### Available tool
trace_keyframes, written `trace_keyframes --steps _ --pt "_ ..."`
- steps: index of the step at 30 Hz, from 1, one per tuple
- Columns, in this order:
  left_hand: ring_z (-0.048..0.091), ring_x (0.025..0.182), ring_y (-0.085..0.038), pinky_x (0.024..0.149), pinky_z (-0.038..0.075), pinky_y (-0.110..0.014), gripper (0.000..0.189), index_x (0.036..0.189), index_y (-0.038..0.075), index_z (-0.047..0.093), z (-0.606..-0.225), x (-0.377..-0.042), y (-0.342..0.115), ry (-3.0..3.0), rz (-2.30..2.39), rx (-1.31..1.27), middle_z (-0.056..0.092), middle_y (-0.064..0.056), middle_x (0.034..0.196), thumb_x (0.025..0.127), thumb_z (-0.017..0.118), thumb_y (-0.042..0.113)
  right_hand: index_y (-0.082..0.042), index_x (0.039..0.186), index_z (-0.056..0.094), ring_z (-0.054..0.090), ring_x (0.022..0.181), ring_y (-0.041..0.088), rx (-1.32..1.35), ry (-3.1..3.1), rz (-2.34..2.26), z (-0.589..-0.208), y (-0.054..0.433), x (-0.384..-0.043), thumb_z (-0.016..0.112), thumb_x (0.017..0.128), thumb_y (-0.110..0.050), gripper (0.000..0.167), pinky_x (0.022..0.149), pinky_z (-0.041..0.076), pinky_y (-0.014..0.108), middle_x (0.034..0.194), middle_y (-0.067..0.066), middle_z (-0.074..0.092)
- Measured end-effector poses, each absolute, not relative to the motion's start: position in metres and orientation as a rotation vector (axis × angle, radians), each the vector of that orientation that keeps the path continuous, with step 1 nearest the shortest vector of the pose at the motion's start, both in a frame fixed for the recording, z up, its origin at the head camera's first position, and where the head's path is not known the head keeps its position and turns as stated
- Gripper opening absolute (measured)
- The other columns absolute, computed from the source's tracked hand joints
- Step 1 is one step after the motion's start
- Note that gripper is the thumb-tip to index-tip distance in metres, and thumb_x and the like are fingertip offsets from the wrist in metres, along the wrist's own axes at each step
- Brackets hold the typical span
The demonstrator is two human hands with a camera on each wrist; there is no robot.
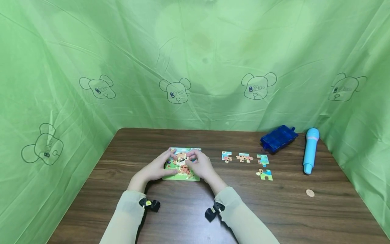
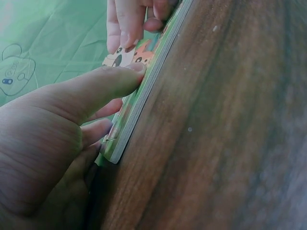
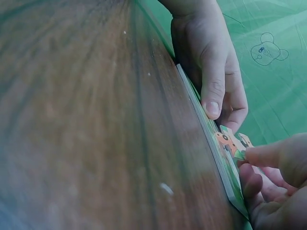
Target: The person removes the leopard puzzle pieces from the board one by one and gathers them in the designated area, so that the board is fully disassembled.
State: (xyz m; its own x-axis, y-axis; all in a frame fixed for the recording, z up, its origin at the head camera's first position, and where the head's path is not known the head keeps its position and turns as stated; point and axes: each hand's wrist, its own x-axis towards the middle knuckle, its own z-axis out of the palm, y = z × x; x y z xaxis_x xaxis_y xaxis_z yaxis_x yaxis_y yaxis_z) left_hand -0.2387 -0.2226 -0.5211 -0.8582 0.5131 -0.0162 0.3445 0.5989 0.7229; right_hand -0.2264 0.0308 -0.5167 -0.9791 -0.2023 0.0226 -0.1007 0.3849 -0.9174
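A jigsaw board [image 1: 195, 178] with a spotted animal on a green and blue picture lies on the table. My left hand [image 1: 156, 168] rests at its left side, thumb stretched across the lower part and fingers reaching along the upper left. From the right, my right hand [image 1: 202, 166] pinches a puzzle piece [image 2: 119, 58] between thumb and fingers over the board's middle. That piece stands tilted up from the board and carries part of the animal's face. Some of the picture is hidden beneath both hands.
Several loose puzzle pieces [image 1: 244, 158] lie to the board's right. Behind them are a translucent blue case [image 1: 278, 138] and a light-blue toy microphone [image 1: 310, 150]. A small round pale disc [image 1: 310, 193] lies at the right. Green cloth [image 1: 204, 67] hangs around the table.
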Motion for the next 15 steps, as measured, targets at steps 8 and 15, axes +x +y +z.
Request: trace_keyframes --steps 8,15 --pt "0.013 0.168 -0.039 0.131 0.019 -0.064 0.050 0.132 0.018 0.062 -0.5203 -0.2387 -0.2229 2.607 1.091 0.702 0.035 -0.012 0.176 0.095 0.087 0.041 -0.009 0.112 0.076 0.062 0.081 0.014 -0.194 2.493 -1.760 -0.5151 0.0316 -0.2269 0.082 0.096 -0.010 0.017 0.072 0.052 0.028 0.101 0.004 0.076" --pt "0.013 0.168 -0.038 0.131 0.020 -0.065 0.055 0.139 0.019 0.061 -0.5200 -0.2382 -0.2234 2.613 1.073 0.688 0.033 -0.012 0.177 0.096 0.086 0.043 -0.002 0.115 0.073 0.065 0.076 0.016 -0.164 2.327 -1.866 -0.5105 0.0389 -0.2285 0.080 0.097 -0.005 0.020 0.065 0.052 0.026 0.102 0.009 0.074"
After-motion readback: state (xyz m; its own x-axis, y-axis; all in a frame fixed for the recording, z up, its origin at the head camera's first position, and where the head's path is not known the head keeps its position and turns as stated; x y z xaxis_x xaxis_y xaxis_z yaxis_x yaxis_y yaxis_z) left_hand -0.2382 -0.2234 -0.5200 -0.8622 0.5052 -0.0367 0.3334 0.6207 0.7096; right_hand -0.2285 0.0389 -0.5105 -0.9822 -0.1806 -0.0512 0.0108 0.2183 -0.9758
